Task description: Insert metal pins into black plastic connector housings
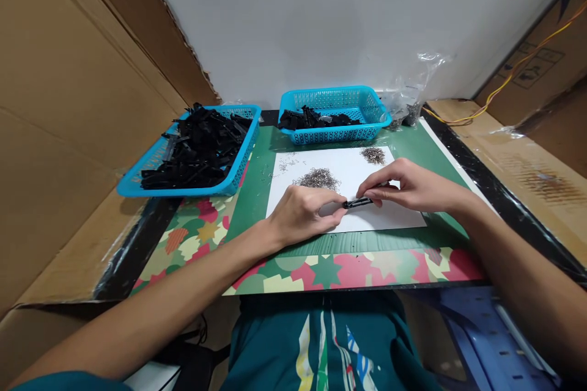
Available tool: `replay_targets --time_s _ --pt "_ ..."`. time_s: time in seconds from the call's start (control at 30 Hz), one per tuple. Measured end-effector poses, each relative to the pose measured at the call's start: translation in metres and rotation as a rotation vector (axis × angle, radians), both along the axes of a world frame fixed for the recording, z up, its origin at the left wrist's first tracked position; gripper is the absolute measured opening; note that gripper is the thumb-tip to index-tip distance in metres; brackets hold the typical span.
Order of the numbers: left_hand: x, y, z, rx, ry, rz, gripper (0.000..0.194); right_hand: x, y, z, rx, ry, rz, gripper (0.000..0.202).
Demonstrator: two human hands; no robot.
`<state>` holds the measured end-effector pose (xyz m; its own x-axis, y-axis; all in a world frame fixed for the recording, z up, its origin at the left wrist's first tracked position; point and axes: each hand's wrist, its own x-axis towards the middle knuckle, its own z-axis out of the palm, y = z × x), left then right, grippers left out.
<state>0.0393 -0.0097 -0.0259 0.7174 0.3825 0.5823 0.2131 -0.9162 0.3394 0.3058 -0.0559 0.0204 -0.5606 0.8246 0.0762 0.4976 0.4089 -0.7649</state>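
Observation:
Between my two hands, above a white sheet (pixel 302 220), is a small narrow black plastic piece (pixel 359 202). My left hand (pixel 306 212) pinches its left end between thumb and fingertips. At its right end, the thumb and fingers of my right hand (pixel 403 186) are closed on the same piece; whether they also hold something tiny is hidden. A pile of small metal parts (pixel 318 178) lies on the sheet just beyond my left hand. Farther back, beyond my right hand, sits a smaller pile of similar metal parts (pixel 373 155).
A blue basket (pixel 243 180) heaped with black pieces (pixel 202 140) stands at the left. Another blue basket (pixel 334 134) with fewer black pieces is at the back, beside clear plastic bags (pixel 406 107). Cardboard walls (pixel 68 104) flank the table; a yellow cable (pixel 498 91) runs along the right.

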Motion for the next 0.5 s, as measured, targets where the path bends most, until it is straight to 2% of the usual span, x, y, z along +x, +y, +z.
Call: replay_targets --time_s 0.2,0.5 --pt "-0.0004 -0.0004 0.0016 -0.049 0.020 0.004 0.012 0.0011 0.0014 -0.0016 0.004 -0.024 0.001 0.029" --pt "0.0000 0.0002 0.0019 -0.025 0.033 -0.013 0.011 0.0025 0.0023 -0.0055 -0.018 -0.031 0.044 0.026"
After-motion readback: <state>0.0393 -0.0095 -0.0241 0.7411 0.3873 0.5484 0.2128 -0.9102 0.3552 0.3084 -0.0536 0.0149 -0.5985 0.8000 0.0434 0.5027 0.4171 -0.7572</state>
